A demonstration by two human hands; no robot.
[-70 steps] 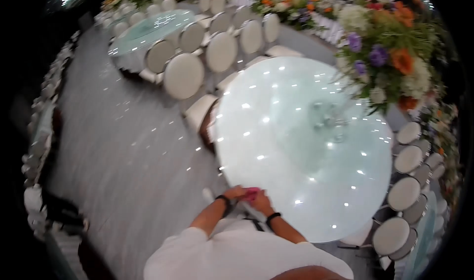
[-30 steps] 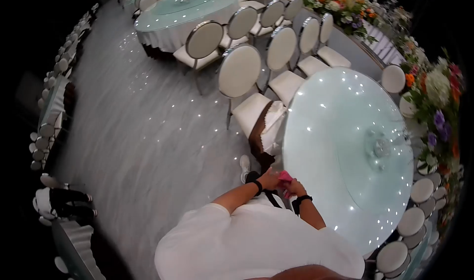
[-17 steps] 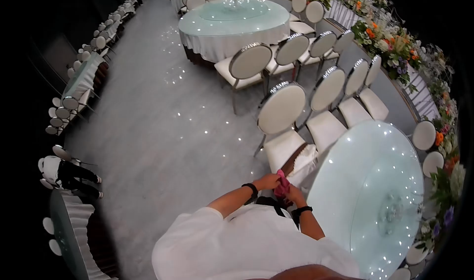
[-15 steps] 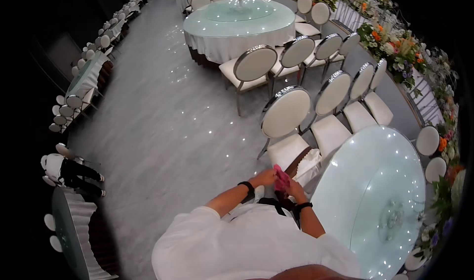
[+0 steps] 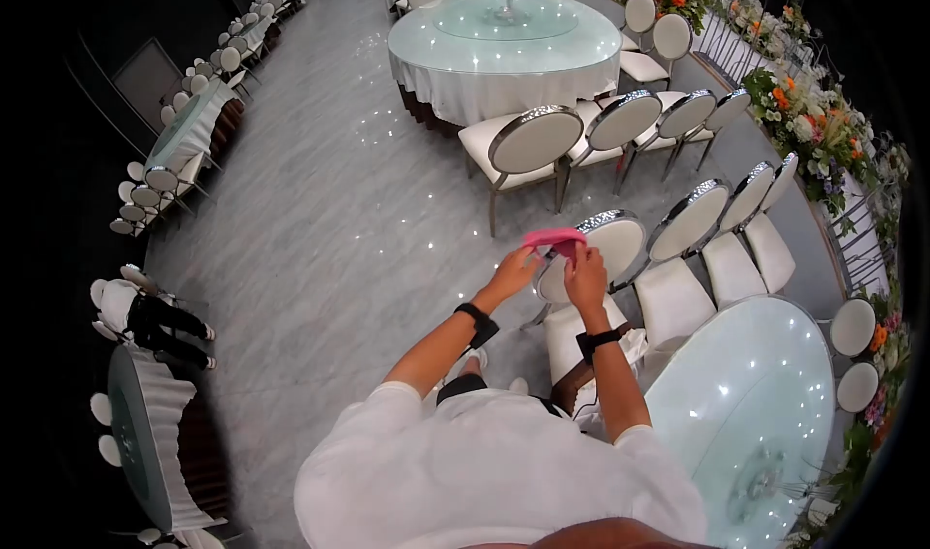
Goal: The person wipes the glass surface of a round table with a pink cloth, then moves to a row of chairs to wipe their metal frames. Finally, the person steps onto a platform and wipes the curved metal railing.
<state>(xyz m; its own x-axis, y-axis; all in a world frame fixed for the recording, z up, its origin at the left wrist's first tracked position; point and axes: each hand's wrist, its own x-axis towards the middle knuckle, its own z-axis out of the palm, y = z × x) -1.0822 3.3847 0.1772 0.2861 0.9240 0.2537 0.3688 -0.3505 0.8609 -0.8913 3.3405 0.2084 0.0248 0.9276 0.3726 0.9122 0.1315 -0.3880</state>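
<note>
A pink cloth [image 5: 556,236] is stretched between my two hands, out in front of my body at about the height of the nearest chair backs. My left hand [image 5: 513,274] pinches its left end, with the fingers closed. On the other end my right hand [image 5: 585,276] has its fingers closed as well. Both wrists wear a black band. Behind the cloth and right hand stands a white round-backed chair [image 5: 625,242], partly covered by them. A glass-topped round table [image 5: 668,404] is close to my right arm.
More white chairs [image 5: 675,295] line up to the right. Ahead is another round table [image 5: 504,94] with a white cloth. Flower arrangements [image 5: 814,127] border the right side. On the far left a person [image 5: 145,312] bends beside a table [image 5: 160,394]. Grey shiny floor [image 5: 320,258] lies between.
Both hands have risen and reached farther forward, away from my body. The pink cloth, bunched between them before, is now spread out wider.
</note>
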